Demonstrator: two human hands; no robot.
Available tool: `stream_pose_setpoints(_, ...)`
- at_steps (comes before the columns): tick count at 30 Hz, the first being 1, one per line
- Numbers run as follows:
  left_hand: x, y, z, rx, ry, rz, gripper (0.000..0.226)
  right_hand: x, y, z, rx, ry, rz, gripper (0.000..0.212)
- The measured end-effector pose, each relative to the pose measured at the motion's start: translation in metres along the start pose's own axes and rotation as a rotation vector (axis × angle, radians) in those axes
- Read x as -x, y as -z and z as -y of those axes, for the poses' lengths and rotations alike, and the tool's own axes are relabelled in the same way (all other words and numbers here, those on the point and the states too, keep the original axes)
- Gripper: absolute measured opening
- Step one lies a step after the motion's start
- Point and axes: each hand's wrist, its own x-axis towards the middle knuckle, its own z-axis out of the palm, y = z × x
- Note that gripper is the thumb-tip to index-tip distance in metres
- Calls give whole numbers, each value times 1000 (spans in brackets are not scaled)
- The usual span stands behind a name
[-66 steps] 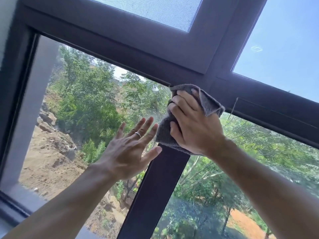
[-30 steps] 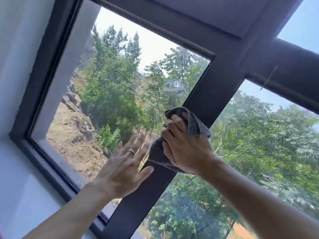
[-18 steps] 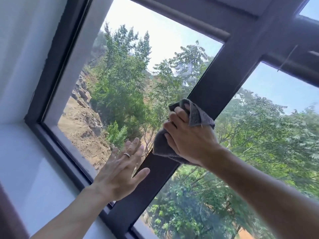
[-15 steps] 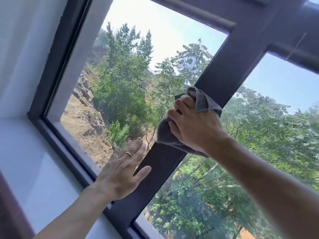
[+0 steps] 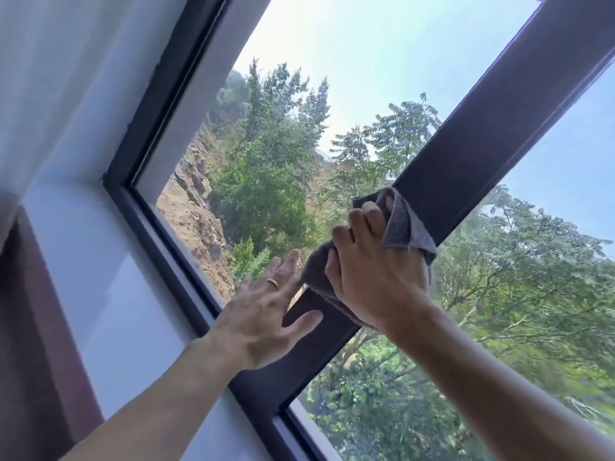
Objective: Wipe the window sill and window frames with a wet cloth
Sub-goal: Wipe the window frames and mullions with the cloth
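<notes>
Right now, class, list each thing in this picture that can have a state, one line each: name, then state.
grey cloth: bunched, held against the centre bar
right hand: grips the cloth, fingers curled over it
left hand: open, fingers spread flat by the bar
ring: worn on a left-hand finger
centre bar: dark, being wiped
left pane: shut in its frame
window sill: white, bare where seen

The grey cloth [image 5: 404, 224] looks soft and napped with a fuzzy edge, the dark window frame [image 5: 472, 134] smooth and matt, the white sill [image 5: 109, 294] smooth with a faint sheen, the ring [image 5: 273, 283] shiny metal.
</notes>
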Motion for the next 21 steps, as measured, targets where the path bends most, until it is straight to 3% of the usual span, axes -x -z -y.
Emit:
stream_pose_setpoints(3, 2, -1, 6, -49, -39, 34, 76, 16, -9, 15, 60, 205, 28, 39)
stream_pose_setpoints(9, 3, -6, 23, -184, -70, 6, 81, 4, -6, 11, 0, -37, -32, 37)
stream_pose_setpoints(14, 17, -16, 43, -214, -102, 67, 83, 26, -21, 36, 63, 183, 22, 38)
stream_pose_setpoints(16, 24, -19, 52, -198, -102, 74, 85, 18, -19, 26, 73, 147, -9, 39)
stream_pose_setpoints(19, 32, -27, 60, -224, -90, 124, 89, 11, -18, 32, 57, -52, -52, 38)
stream_pose_setpoints(21, 34, -28, 61, -231, -80, 143, 88, 20, -24, 52, 57, -33, -20, 37)
